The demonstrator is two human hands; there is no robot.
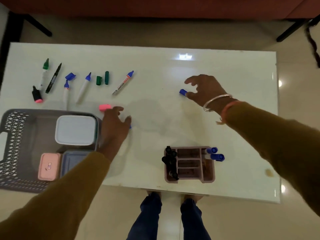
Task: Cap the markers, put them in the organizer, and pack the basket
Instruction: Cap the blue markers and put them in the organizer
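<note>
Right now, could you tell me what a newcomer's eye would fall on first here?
The two hands stand out: the right hand reaches toward a loose blue cap at mid-table, the left hand is beside the grey basket, near a pink cap. Uncapped markers lie scattered at the far left, and the organizer at the near edge holds black markers and blue-capped markers.

White glossy worktop (155, 70), low, seen from above. Bright light glare (185, 56) near its far edge, smaller glints along the right edge. Brownish stain (268, 172) near the front right corner. Beige tiled floor (242, 222) all round. Reddish-brown furniture (155, 6) across the far side, with a black leg on the left (37, 25) and one on the right (292, 29). Dark strand (311, 40) hangs far right, can't tell what it is. Person's legs in blue jeans (150, 217) at the near edge.
</note>
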